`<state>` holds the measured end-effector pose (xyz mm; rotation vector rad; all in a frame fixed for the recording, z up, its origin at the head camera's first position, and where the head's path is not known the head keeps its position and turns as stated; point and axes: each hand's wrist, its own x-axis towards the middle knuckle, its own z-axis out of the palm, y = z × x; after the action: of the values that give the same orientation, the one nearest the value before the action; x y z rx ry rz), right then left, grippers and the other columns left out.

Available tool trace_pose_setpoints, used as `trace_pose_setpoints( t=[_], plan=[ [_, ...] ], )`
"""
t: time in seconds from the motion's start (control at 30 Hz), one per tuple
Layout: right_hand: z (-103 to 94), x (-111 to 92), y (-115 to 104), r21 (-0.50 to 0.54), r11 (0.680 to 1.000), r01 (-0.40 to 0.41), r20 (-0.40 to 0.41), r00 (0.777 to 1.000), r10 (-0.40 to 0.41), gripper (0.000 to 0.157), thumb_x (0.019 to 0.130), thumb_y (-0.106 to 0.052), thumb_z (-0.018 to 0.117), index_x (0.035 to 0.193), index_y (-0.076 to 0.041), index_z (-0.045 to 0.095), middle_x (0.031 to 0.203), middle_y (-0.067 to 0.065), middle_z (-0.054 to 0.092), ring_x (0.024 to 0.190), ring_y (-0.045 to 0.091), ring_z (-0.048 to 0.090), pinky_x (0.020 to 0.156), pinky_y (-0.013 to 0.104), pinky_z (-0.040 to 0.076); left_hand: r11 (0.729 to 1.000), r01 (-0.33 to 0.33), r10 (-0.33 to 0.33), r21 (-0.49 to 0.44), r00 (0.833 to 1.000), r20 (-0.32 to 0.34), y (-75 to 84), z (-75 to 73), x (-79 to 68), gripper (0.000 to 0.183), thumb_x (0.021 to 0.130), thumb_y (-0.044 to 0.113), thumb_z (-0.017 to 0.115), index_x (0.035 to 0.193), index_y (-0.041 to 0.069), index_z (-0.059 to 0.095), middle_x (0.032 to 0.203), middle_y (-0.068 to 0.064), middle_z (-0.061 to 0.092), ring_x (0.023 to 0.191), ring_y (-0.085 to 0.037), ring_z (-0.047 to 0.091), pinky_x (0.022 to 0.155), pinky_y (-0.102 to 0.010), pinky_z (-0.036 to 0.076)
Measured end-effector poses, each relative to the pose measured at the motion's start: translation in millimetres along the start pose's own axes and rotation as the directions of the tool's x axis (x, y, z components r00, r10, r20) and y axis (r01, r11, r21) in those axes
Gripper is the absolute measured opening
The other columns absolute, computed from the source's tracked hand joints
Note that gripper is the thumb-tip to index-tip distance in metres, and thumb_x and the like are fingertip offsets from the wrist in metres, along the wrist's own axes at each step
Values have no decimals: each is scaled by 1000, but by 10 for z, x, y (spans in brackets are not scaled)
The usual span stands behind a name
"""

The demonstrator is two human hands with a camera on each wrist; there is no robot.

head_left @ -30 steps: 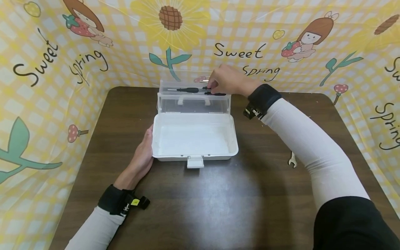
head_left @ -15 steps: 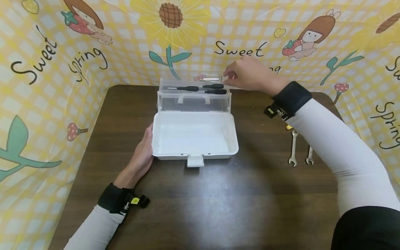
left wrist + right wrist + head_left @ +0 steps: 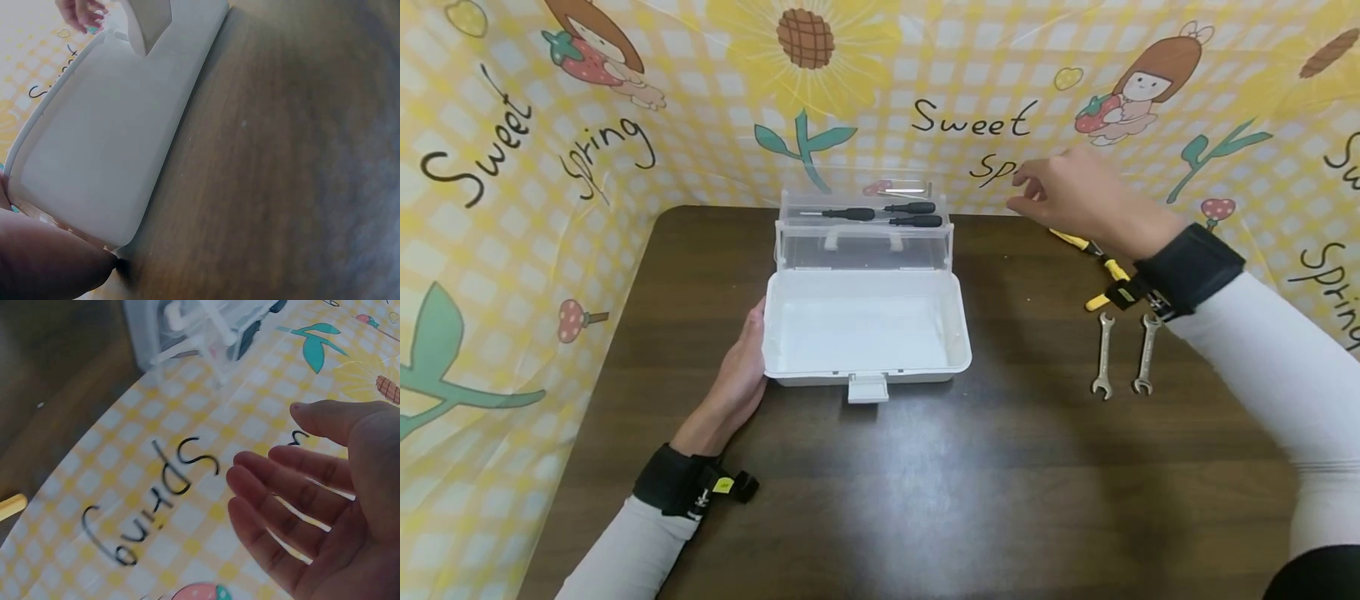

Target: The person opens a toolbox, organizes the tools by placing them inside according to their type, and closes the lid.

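Observation:
A white plastic toolbox (image 3: 865,379) stands raised-lidded on the dark table, its main compartment facing up. My left hand (image 3: 741,375) rests against its left side; in the left wrist view a finger (image 3: 56,253) lies by the box's lower corner, the others mostly hidden. Several black-handled screwdrivers (image 3: 850,214) lie in the clear upper section (image 3: 790,206) at the back. A thin metal piece (image 3: 906,193) lies behind them. My right hand (image 3: 1067,196) hovers right of the box over the back edge, fingers loosely bent and holding nothing, as the right wrist view shows.
On the right of the table (image 3: 925,500) lie two open-ended wrenches (image 3: 1103,357). Behind them is a yellow-and-black handled tool (image 3: 1097,302), partly covered by the right wrist camera. A yellow checked cloth (image 3: 700,150) rises along the back and sides.
My right hand has left the screwdrivers in the upper section and moved right, baring the wrenches and the yellow-handled tool. The left hand and box stay put.

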<state>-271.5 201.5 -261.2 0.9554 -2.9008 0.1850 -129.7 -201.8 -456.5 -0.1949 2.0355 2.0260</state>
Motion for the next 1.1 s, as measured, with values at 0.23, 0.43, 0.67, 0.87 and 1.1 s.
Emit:
trace_pose_setpoints(
  t=[0.23,0.43,0.67,0.87,1.1],
  plan=[
    [-44,-303,194,-46,987,-151,118,981,155,53,95,-42,55,125,1,63,100,22,72,82,32,69,70,49,54,1000,-6,6,1,1000,-3,11,-12,7,72,95,66,21,158,36,3,165,15,0,147,-4,4,119,-38,8],
    [-34,-564,334,-56,973,-226,90,969,230,58,95,-43,56,127,5,58,99,25,72,78,34,69,69,52,54,1000,-4,4,-3,1000,3,16,-8,5,72,96,65,21,159,35,3,165,14,0,147,-5,4,119,-38,8],
    [55,-864,464,-76,962,-261,36,964,265,44,93,-35,61,107,7,64,81,21,72,56,27,63,53,46,51,1000,-5,5,-12,1000,9,16,1,4,71,97,64,21,159,34,3,165,14,2,147,-4,6,119,-37,9],
    [175,-1111,561,-92,926,-365,64,926,372,42,92,-45,59,85,-3,60,60,4,60,49,20,53,44,40,41,1000,-10,10,-13,1000,8,20,5,6,72,96,65,21,159,35,4,165,15,2,147,-4,6,119,-37,9],
    [419,-1378,692,-72,913,-402,112,906,408,43,91,-39,62,85,4,62,69,15,67,50,22,56,42,40,42,1000,-4,4,-6,1000,5,5,4,7,74,94,67,21,159,36,3,165,15,1,147,-4,5,119,-37,10]
  ],
)
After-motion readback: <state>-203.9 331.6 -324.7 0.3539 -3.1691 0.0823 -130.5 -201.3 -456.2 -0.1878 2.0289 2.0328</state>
